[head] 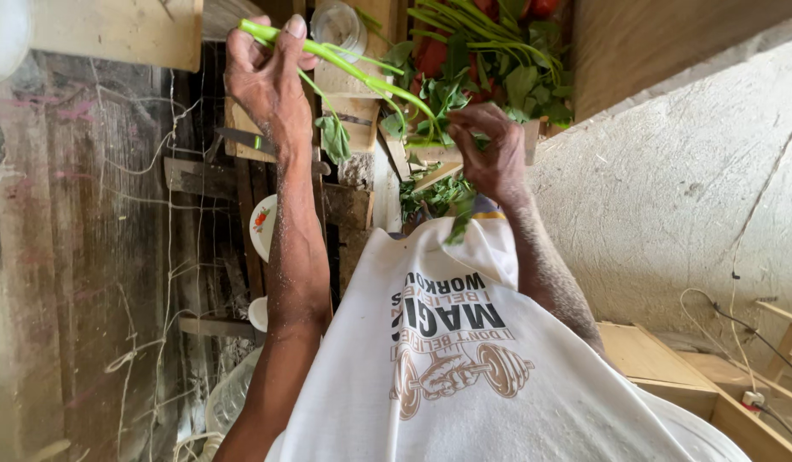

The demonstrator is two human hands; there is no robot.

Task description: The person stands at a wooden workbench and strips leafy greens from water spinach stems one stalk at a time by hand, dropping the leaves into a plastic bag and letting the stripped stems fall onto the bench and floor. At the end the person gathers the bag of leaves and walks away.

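Rough wooden planks (242, 197) and a bare plaster wall (670, 197) around me. One green stalk (353, 68) stretches above my white shirt (464, 359): my left hand (267, 77) grip closed on its thick end, my right hand (490, 145) grip pinching its leafy end. One pile of greens (490, 60) beyond the stalk, one plate (263, 224) below it.

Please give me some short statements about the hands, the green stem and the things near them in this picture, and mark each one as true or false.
1. The left hand grips one end of a long green stem. True.
2. The right hand rests flat on the white shirt. False: it is raised, pinching the leafy end of the stem.
3. A pile of leafy greens lies beyond the hands. True.
4. The left hand holds the knife. False: the knife lies on the wooden boards below that hand.
5. The stem is red. False: it is green.
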